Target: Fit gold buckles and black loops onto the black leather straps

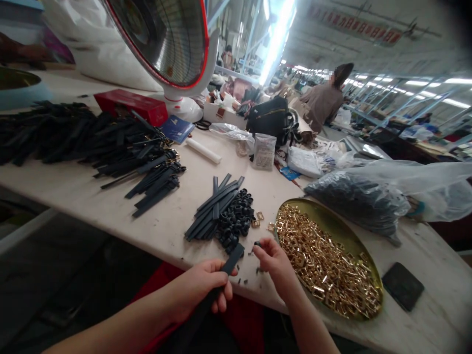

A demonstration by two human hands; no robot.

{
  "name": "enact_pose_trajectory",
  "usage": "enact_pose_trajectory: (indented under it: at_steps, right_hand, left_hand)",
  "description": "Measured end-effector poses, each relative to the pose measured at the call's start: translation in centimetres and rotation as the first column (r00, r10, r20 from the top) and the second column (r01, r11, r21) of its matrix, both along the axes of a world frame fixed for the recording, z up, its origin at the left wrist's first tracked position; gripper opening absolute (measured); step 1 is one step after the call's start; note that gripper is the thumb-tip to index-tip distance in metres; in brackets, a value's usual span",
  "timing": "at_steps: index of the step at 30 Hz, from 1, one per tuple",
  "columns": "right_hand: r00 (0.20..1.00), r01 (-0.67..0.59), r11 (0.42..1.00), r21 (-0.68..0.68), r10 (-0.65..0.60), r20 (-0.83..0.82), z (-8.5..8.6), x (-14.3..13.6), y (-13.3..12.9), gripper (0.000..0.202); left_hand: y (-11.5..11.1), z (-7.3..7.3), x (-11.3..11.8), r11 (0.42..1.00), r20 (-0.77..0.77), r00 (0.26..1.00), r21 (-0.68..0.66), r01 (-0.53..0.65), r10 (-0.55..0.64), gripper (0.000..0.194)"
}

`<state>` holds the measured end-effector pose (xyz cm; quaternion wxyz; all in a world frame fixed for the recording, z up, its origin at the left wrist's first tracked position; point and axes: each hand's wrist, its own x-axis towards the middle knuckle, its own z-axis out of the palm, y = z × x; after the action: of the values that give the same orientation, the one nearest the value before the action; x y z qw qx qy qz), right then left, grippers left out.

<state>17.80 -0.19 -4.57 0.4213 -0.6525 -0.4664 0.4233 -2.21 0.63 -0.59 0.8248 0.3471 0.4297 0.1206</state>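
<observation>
My left hand [212, 282] is closed round a black strap [234, 256], whose flat end sticks up past the thumb while the rest runs down towards my lap. To its right, my right hand [271, 258] pinches a small black loop [257, 243] between thumb and fingertips, apart from the strap. Just beyond both hands lie a heap of black loops [239, 211] and a crossed stack of short black straps [212, 209]. A few loose gold buckles [255, 223] rest beside the loops. The gold-coloured tray [341, 231] at right is filled with gold buckles [320, 260].
Many black straps with gold fittings [147, 162] cover the left of the table. Behind stand a red box [131, 105] and a heater with a red rim [177, 44]. A black phone-like slab [403, 285] and a plastic bag [361, 196] lie right. A person [324, 101] is farther back.
</observation>
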Motion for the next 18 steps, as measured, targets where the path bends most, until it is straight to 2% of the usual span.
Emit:
enact_pose_trajectory:
  at_steps: [2,4,6,9,12,15,18]
  right_hand:
    - [0.93,0.03,0.994,-0.106,-0.066,-0.361,0.2,-0.8,-1.3,0.021]
    - [0.824,0.04,0.985,-0.168,-0.128,-0.552,0.4,-1.5,-1.9,0.023]
    - [0.724,0.048,0.976,-0.212,-0.18,-0.666,0.5,-2.0,-2.0,0.025]
    - [0.618,0.117,0.96,-0.256,-0.272,-0.738,0.6,-2.3,-1.6,0.026]
    - [0.604,0.137,0.955,-0.263,-0.292,-0.742,0.7,-2.4,-1.4,0.025]
    - [0.625,0.114,0.964,-0.242,-0.258,-0.737,0.8,-2.5,-2.0,0.021]
    - [0.595,0.132,0.959,-0.251,-0.279,-0.754,1.2,-2.8,-3.0,0.027]
  left_hand:
    - [0.3,-0.1,0.2,1.0,0.004,1.0,-0.026,0.006,-0.005,0.023]
    - [0.5,-0.2,0.4,0.999,0.006,1.0,-0.04,0.018,-0.018,0.023]
    - [0.7,-0.4,0.6,0.998,-0.001,0.999,-0.053,0.032,-0.032,0.023]
    - [0.7,-0.4,0.9,0.996,-0.028,0.998,-0.072,0.046,-0.048,0.024]
    - [0.6,-0.1,0.9,0.999,-0.058,0.997,-0.032,0.04,-0.042,0.028]
    - [0.4,0.1,0.6,0.992,-0.104,0.994,0.122,0.032,-0.019,0.043]
    - [0.1,0.1,0.3,0.959,-0.154,0.987,0.273,0.076,-0.035,0.044]
